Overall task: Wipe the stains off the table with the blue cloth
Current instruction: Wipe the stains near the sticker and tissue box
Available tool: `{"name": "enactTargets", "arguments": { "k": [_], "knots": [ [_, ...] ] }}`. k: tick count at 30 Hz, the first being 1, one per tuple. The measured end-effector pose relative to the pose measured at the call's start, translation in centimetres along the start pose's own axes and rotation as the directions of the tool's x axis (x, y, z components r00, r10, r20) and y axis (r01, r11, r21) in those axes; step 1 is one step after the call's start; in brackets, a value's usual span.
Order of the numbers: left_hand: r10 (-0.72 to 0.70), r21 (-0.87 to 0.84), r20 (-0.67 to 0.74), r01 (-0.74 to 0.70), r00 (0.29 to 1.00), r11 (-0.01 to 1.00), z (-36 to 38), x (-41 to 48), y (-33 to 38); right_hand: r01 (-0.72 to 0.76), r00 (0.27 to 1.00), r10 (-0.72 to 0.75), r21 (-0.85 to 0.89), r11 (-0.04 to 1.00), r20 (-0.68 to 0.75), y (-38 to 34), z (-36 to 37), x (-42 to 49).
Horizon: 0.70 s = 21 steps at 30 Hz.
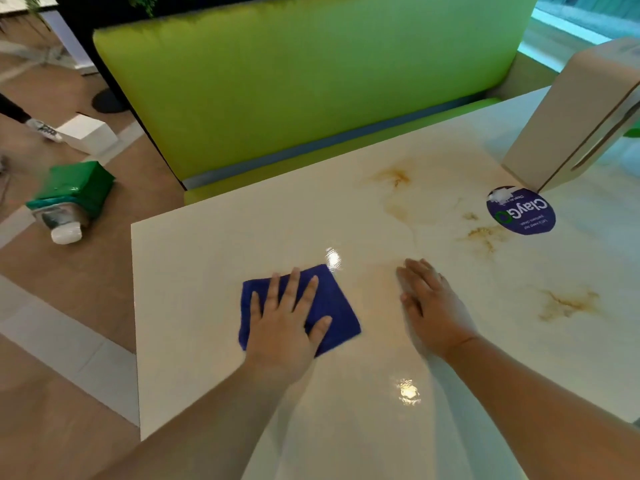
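Left hand (282,322) lies flat, fingers spread, palm down on the blue cloth (332,306), pinning it to the counter (214,271) rather than pinching it: grip fully open, cloth held only by downward pressure, which suits a sliding wipe. Cloth sits folded into a rough square near the counter's left-front area, partly under the palm, its right and far edges showing. Right hand (433,306) also rests flat and open on the bare counter just right of the cloth, holding nothing; looks like bracing so the person can lean in. Its edges are slightly blurred, so it may be moving. Stains (568,303) are brownish smears, several patches: one right of the right hand, one near the round purple sticker (521,211), one further back toward the green bench (311,81); a faint tan haze lies between the two hands. Cloth is apart from all the darker patches, so most wiping looks undone. Next pass likely needs the cloth pushed right and away, toward those marks. White box-like holder (571,116) stands at the far right corner, touching the sticker's edge; wiping there needs care. Green packet and bottle (69,202) lie on the floor to the left, out of play.
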<state>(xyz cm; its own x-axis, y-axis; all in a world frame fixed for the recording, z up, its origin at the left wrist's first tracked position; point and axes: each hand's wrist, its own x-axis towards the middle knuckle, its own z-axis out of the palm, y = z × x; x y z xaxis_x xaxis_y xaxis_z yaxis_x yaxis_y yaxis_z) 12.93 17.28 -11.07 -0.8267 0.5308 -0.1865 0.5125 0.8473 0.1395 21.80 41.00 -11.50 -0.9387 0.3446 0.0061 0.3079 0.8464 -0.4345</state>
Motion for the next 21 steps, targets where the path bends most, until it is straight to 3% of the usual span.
{"name": "enactTargets", "arguments": {
  "k": [5,7,9,11,13,15,17,19,21],
  "knots": [
    [0.3,-0.005,0.119,-0.302,0.946,0.953,0.1,-3.3,-1.2,0.03,0.999,-0.031,-0.067,0.997,-0.018,0.5,1.0,-0.2],
    [0.223,0.014,0.079,-0.225,0.972,0.974,-0.1,-2.7,-3.1,0.032,0.999,-0.034,-0.062,0.998,-0.035,0.5,1.0,-0.1],
    [0.028,0.03,0.027,-0.029,0.999,0.999,-0.2,-1.8,-4.4,0.028,0.998,-0.031,-0.057,0.998,-0.045,0.5,1.1,-0.2],
    [-0.079,0.021,0.05,0.078,0.996,0.997,-0.2,-1.5,-4.2,0.024,0.998,-0.027,-0.056,0.998,-0.053,0.4,1.1,-0.3],
    [-0.001,0.016,0.096,0.0,0.995,1.0,-0.3,-2.6,-3.0,0.033,0.998,-0.037,-0.061,0.998,-0.06,0.4,1.0,-0.3],
    [0.189,-0.004,0.147,-0.19,0.971,0.982,-0.1,-4.8,-2.4,0.034,0.998,-0.037,-0.069,0.997,-0.045,0.4,1.0,-0.2],
    [0.291,-0.016,0.167,-0.293,0.942,0.956,-0.2,-6.4,-3.3,0.039,0.998,-0.042,-0.07,0.997,-0.046,0.4,1.0,-0.2],
    [0.234,0.015,0.149,-0.239,0.961,0.971,-0.4,-6.3,-5.4,0.038,0.998,-0.042,-0.068,0.997,-0.056,0.3,0.9,-0.2],
    [0.067,0.026,0.098,-0.07,0.993,0.997,-0.7,-5.1,-7.1,0.035,0.998,-0.039,-0.077,0.996,-0.046,0.3,1.0,-0.3]
  ]
}}
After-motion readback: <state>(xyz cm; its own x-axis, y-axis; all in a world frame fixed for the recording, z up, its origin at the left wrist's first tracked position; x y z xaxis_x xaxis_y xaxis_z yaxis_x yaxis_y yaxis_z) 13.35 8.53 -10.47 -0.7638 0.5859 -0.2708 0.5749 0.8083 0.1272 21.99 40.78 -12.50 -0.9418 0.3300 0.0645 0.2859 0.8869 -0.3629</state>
